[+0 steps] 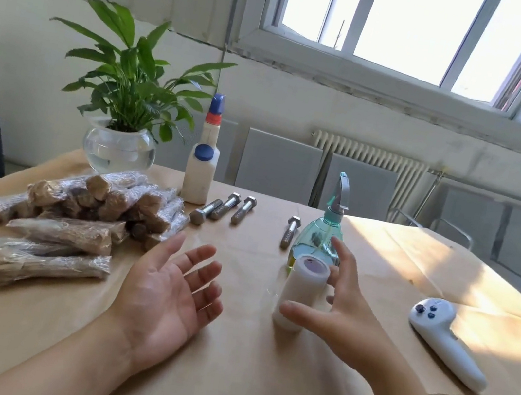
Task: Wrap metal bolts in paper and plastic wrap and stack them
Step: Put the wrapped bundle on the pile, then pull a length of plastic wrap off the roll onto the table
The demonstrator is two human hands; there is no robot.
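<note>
My left grip [168,288] is palm up, fingers spread wide, holding nothing, low over the paper-covered bench [238,383]. My right grip [333,308] is also wide, fingers spread around the roll of plastic wrap [300,290] standing upright; can't tell if thumb or fingertips touch it. The stack of wrapped bolts [77,211] sits far left. Three bare bolts [224,207] lie beside the white glue bottle [202,160], a fourth bolt [289,231] next to the spray bottle [324,228]. White controller [445,338] at right.
</note>
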